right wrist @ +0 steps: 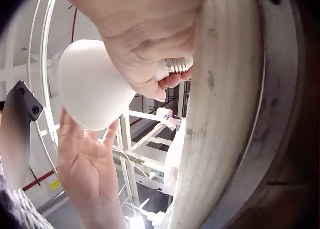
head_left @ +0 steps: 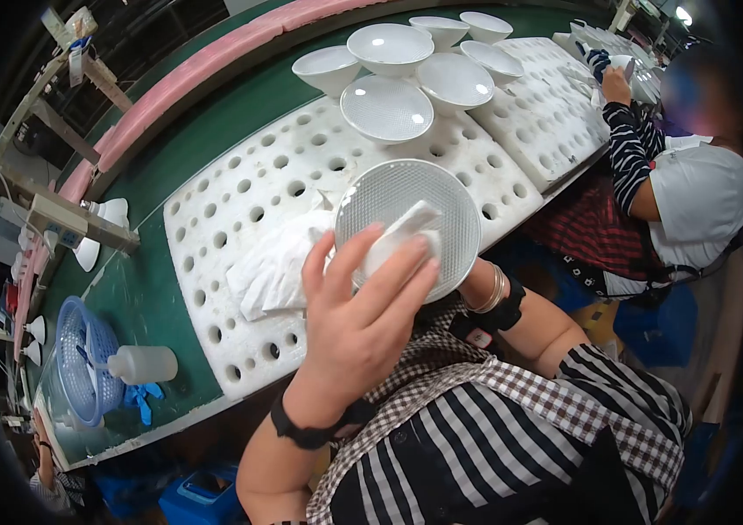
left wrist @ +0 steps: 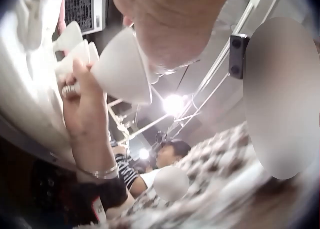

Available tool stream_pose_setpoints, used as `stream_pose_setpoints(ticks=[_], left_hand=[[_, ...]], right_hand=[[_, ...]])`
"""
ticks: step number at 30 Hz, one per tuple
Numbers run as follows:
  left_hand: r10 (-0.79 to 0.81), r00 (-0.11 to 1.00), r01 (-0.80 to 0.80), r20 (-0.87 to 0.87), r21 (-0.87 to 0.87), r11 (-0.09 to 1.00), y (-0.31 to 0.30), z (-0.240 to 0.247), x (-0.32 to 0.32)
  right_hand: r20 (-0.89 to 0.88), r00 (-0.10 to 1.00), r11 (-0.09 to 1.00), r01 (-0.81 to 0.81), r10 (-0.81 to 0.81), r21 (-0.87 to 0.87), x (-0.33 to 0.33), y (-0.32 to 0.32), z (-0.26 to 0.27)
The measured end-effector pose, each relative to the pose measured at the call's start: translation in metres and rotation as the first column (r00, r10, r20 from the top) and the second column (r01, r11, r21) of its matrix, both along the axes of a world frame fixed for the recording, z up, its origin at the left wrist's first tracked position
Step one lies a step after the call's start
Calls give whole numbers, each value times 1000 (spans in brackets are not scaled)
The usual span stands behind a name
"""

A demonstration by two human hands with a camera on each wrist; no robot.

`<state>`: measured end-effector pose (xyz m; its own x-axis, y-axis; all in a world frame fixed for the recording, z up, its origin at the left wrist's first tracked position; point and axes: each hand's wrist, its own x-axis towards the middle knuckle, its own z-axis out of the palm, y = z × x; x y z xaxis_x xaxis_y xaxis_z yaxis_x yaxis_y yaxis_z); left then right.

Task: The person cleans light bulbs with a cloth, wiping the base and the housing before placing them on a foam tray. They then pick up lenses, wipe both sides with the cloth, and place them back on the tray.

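A round white lamp with a textured, clear-looking face is tilted toward the head camera. My right hand is mostly hidden behind it; in the right wrist view that hand grips the metal screw base of the white lamp. Across the lamp's face lies my left hand, its fingers extended and pressing a folded white cloth. From the left wrist view, the lamp's cone stands between the left hand and the bangled right hand.
Several white lamps stand face up on a perforated white foam board. More white cloth lies on it. At left are a blue basket, a plastic bottle and a blue glove. Another person works at the right.
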<state>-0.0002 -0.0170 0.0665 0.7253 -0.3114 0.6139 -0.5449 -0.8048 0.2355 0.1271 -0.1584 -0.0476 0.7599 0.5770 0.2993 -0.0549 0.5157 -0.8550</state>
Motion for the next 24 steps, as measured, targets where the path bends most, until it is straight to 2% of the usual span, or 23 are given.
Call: stream_pose_setpoints(ticks=[1,2,4,5,6,7,8,9,10,12,13,14,15,17,19,22,24], left_hand=[[18,999,-17,41,-34,999,3,-6,10],[109,988,-104,114,-50,993,16,-19,24],[332,941,-322,65,-130,938,45,-28,38],[324,944,-314,64,-131,940,53,-34,36],[328,944,-323,-28,-275,906,61,-41,31],[316,942,-336,-117,-409,849,63,-44,27],[309,944,-329,-116,-405,853,61,-43,23],[278,951,-307,-135,-517,799,58,-42,18],[251,956,-289,-150,-621,729,53,-41,13],[121,973,-216,-195,-605,767,41,-34,6],[194,965,-260,-178,-531,807,36,-35,7],[263,952,-305,-155,-454,837,34,-37,9],[268,951,-308,-152,-454,836,38,-39,9],[263,927,-369,-267,-522,769,49,-45,10],[266,933,-357,-243,-523,774,51,-46,8],[261,944,-328,-200,-511,794,49,-46,4],[205,963,-266,-173,-714,648,45,-46,3]], right_hand=[[-26,999,1000,-20,20,2,-1,-1,2],[-51,998,999,-38,38,6,-1,-2,3],[-106,993,998,-56,58,16,-1,-3,5],[36,996,996,77,-76,-53,0,-3,-3],[36,996,995,85,-83,-51,0,-7,6],[305,934,936,264,-188,-232,0,-11,19],[559,800,814,465,-217,-348,-1,-14,32],[707,698,710,553,-109,-437,4,-13,43],[665,747,567,555,-18,-609,-2,-17,65],[664,738,482,542,119,-688,-9,-15,95],[664,737,487,539,123,-688,-9,-14,96],[745,655,545,581,128,-604,-8,-15,97],[817,564,602,613,122,-512,-8,-16,98],[806,586,631,595,83,-498,-13,-13,108],[790,611,662,573,49,-484,-17,-7,116],[799,599,648,589,51,-483,-21,9,114],[837,547,670,629,-21,-394,-18,18,100]])
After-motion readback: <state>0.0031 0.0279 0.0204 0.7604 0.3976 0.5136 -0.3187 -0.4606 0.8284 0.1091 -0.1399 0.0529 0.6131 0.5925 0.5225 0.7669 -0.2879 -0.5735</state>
